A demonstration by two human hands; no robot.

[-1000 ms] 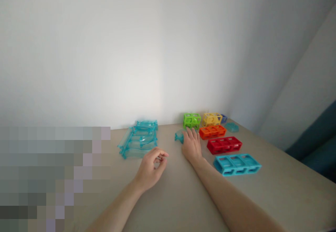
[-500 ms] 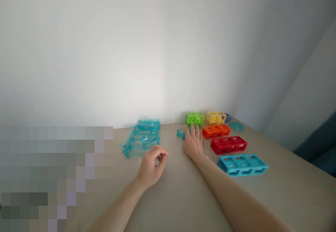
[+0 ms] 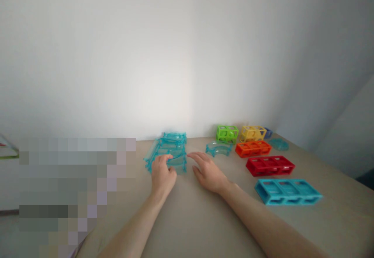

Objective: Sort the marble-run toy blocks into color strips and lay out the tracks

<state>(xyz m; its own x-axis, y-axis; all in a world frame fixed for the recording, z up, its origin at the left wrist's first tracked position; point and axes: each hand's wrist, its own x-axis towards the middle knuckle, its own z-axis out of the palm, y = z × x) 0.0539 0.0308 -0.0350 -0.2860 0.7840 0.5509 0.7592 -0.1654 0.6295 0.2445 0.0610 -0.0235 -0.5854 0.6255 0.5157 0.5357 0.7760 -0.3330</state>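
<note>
Several clear teal track pieces [image 3: 172,148] lie side by side on the table, left of centre. My left hand [image 3: 163,174] is over their near edge, thumb and index finger apart, with nothing visible between them. Just right of the pieces, my right hand [image 3: 209,172] has its fingers stretched toward them and its thumb apart, holding nothing. Behind my right hand lies a single curved clear teal piece [image 3: 219,149]. Whether my left fingertips touch the pieces cannot be made out.
On the right stand a green frame block [image 3: 227,134], a yellow one [image 3: 253,134], an orange one [image 3: 253,148], a red one [image 3: 270,165] and a light blue one [image 3: 288,192]. A clear teal round piece [image 3: 279,144] and a blue block [image 3: 268,133] are farther back.
My right hand has left the curved piece and come left and nearer, toward the row of pieces. My left hand has moved to the row and its fingers have opened. The view has shifted left.
</note>
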